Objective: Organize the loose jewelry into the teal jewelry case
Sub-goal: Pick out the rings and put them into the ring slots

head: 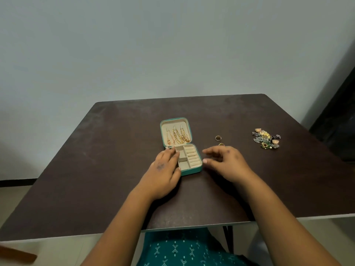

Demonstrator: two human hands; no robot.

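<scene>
The teal jewelry case (199,166) lies open in the middle of the table, cream lined. Several gold chains (177,137) hang in its raised lid. The base holds small compartments and ring rolls (192,156), which look empty. My left hand (165,169) rests flat against the case's left side, covering its left edge. My right hand (224,162) hovers just right of the case, fingers spread, holding nothing. Two gold rings lie on the table beyond it: one ring (218,138) and a second ring (221,144) partly hidden by my fingers.
A heap of colourful earrings and ornaments (267,138) lies at the right of the dark brown table (115,150). The table's near edge runs just above my lap. A pale wall stands behind, and something dark stands at the far right.
</scene>
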